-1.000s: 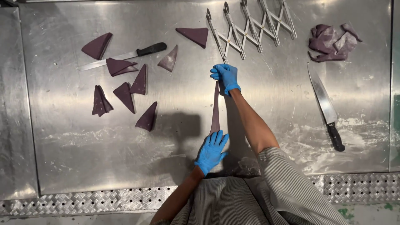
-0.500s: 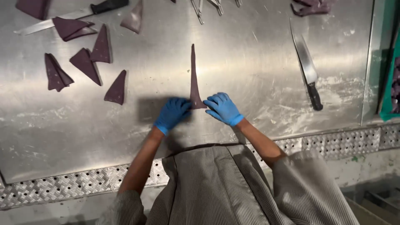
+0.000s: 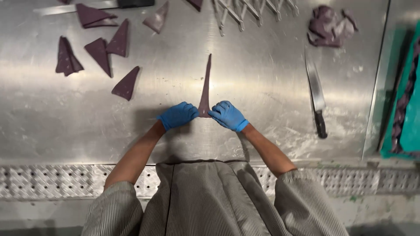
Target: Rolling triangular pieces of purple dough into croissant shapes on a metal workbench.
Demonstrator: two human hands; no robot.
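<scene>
Bright overhead light is glaring off the steel table (image 3: 262, 87) in pale streaks; a soft shadow is falling beneath the arms; focus is holding sharp throughout.

a chef's knife (image 3: 316, 98), purple dough triangles (image 3: 127, 83), a crumpled dough lump (image 3: 329, 26) on a steel table (image 3: 262, 78).

Right hand (image 3: 228, 116) came down from strip tip; both hands now pinch dough strip (image 3: 204, 87) base.

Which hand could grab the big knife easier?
Probably the right hand. The big knife lies on the steel table off to that side, nothing between. The left hand sits across the purple dough strip, farther away.
</scene>
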